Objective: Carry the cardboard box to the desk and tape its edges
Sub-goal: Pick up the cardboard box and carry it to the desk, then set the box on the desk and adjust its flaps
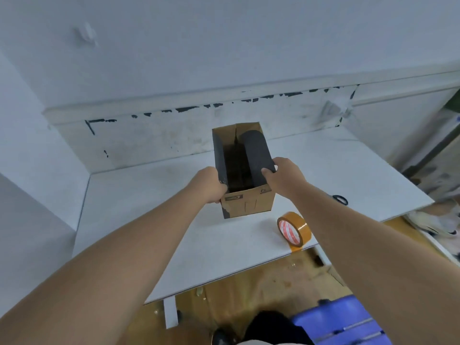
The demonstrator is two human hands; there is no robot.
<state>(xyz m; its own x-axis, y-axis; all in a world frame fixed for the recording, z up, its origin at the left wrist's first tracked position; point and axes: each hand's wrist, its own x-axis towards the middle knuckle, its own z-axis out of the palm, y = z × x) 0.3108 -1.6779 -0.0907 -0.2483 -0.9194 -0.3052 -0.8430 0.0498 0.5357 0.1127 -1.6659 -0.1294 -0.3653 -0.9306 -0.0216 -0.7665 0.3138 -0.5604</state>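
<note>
Both hands' fingers grip cardboard box on desk — L, R.

Pale grey-white wall behind, evenly lit, with a small white hook high on the left; lower down, a raised ledge with chipped paint showing dark patches along its edge; below that, a scuffed, stained panel meeting the back of a white desk; a white desk leg under the near edge; worn brown floor littered with small scraps; a blue plastic crate on the floor at lower right; a white side wall on the left.
</note>
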